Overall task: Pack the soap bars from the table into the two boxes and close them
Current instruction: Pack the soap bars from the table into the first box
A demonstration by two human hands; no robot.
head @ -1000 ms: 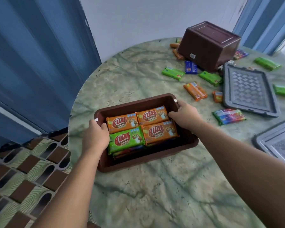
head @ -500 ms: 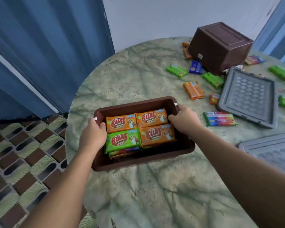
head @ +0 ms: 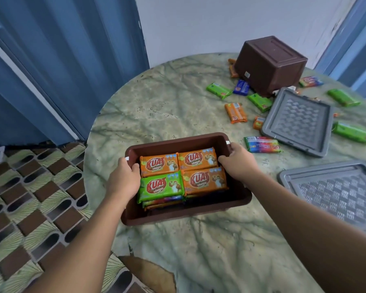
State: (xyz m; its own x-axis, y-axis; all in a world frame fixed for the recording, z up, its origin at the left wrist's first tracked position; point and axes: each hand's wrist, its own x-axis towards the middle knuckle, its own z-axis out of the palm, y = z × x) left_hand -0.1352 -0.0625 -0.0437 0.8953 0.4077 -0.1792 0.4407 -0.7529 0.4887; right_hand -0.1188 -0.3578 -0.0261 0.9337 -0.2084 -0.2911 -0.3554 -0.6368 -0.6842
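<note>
Right now I've got left hand (head: 124, 181) and right hand (head: 237, 163) each gripping a short end of the brown box (head: 178, 142), probably steadying it, soap bars (head: 183, 173) packed between them, grey lid (head: 298, 121) beyond my right.

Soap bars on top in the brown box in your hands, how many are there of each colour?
Orange soap bars: 3
Green soap bar: 1
Total on the top layer of the brown box: 4
</note>
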